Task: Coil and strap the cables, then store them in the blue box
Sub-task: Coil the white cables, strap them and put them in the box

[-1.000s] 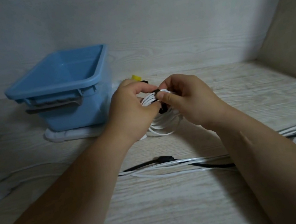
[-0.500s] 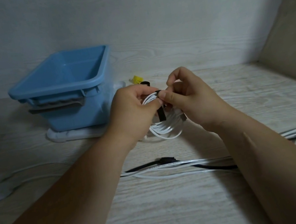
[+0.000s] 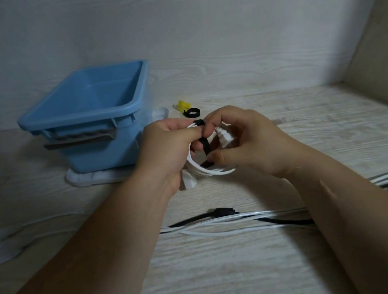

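Above the table's middle I hold a coiled white cable [image 3: 213,170] in both hands. My left hand [image 3: 169,148] grips the coil's left side. A black strap [image 3: 204,144] runs around the coil; my right hand [image 3: 247,138] pinches it between thumb and fingers. The coil's white plug [image 3: 223,136] shows between my hands. The blue box [image 3: 96,116] stands open and empty at the back left, close beside my left hand.
Loose white cables [image 3: 224,219] and a black cable [image 3: 220,212] lie across the table in front of my arms. Another white cable [image 3: 2,243] lies at the left. A spare black strap [image 3: 192,112] and a yellow strap [image 3: 182,104] lie behind my hands. A beige panel [image 3: 382,61] closes the right.
Both hands have moved nearer with the coil. My right thumb has drawn the black strap down around the coil, and the spare straps behind are now uncovered.
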